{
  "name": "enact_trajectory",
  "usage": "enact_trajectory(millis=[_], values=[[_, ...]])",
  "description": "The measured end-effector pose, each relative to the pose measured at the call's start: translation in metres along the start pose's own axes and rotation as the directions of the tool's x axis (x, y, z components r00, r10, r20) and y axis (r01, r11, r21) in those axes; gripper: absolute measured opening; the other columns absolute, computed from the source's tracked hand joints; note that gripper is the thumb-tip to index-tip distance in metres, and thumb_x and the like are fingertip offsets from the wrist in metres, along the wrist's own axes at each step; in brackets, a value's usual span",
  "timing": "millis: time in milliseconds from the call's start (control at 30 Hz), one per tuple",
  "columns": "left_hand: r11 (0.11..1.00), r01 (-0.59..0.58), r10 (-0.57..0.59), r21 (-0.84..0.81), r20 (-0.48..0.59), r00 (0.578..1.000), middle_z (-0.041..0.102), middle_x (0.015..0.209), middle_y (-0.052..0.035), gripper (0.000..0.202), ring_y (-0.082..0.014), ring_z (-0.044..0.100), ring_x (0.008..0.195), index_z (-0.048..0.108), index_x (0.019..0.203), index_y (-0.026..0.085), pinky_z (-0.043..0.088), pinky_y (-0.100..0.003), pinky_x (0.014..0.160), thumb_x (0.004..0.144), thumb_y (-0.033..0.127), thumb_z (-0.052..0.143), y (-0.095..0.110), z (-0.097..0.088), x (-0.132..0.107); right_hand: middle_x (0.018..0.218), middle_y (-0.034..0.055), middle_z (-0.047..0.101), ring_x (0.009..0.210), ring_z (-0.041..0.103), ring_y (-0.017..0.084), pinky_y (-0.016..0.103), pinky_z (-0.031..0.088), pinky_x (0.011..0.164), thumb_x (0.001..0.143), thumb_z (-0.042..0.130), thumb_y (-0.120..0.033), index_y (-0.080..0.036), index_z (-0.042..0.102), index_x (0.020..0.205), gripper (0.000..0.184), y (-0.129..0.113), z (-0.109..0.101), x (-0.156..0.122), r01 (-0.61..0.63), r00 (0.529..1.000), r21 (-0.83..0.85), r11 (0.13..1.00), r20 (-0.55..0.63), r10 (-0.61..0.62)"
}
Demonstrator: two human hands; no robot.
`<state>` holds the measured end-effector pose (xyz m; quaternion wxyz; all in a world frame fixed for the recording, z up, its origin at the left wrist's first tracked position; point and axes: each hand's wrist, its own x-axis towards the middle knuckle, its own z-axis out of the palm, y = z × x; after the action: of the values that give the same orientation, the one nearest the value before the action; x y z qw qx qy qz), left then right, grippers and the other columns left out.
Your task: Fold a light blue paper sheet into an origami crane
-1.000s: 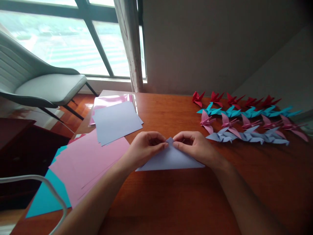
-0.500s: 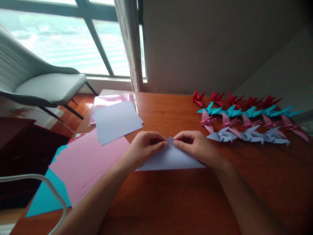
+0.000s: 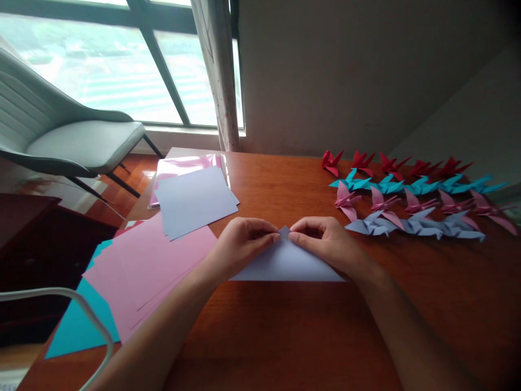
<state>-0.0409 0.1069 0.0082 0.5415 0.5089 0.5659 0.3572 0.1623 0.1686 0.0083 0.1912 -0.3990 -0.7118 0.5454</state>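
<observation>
A lavender paper sheet folded into a triangle (image 3: 285, 263) lies flat on the wooden table (image 3: 285, 336), its apex pointing away from me. My left hand (image 3: 240, 244) pinches the left side of the apex with curled fingers. My right hand (image 3: 325, 241) pinches the right side of the same apex. Both thumbs and forefingers press the paper's top corner against the table.
Stacks of lavender sheets (image 3: 193, 201), pink sheets (image 3: 150, 260) and a teal sheet (image 3: 75, 326) lie at the left. Rows of folded red (image 3: 391, 163), teal (image 3: 407, 185), pink (image 3: 411, 205) and lavender cranes (image 3: 415, 225) sit at the right. A grey chair (image 3: 73, 141) stands by the window.
Hardly anything differs; both hands stay pinched at the triangle's apex, and the view has shifted very slightly.
</observation>
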Motion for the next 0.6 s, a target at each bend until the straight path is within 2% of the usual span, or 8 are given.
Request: enact_trajectory(millis=[433, 600], values=[[1.0, 0.005, -0.005, 0.005, -0.016, 1.0, 0.071, 0.078, -0.0043, 0.024, -0.0163, 0.061, 0.07, 0.074, 0.083, 0.014, 0.044, -0.022, 0.057, 0.079, 0.037, 0.068, 0.0011, 0.0008, 0.0, 0.082, 0.0031, 0.073, 0.075, 0.064, 0.016, 0.025, 0.046, 0.062, 0.085, 0.066, -0.039, -0.018, 0.073, 0.084, 0.022, 0.0003, -0.0005, 0.0005, 0.003, 1.0, -0.002, 1.0, -0.001, -0.003], [0.999, 0.02, -0.021, -0.043, -0.016, 1.0, 0.071, 0.077, -0.0042, 0.024, -0.016, 0.061, 0.069, 0.073, 0.081, 0.014, 0.042, -0.022, 0.057, 0.077, 0.038, 0.07, 0.001, 0.0009, -0.0003, 0.082, 0.0037, 0.072, 0.074, 0.064, 0.017, 0.025, 0.046, 0.061, 0.084, 0.067, -0.041, -0.018, 0.074, 0.084, 0.023, 0.0008, -0.0006, 0.0001, -0.005, 1.0, 0.007, 1.0, 0.001, 0.005]])
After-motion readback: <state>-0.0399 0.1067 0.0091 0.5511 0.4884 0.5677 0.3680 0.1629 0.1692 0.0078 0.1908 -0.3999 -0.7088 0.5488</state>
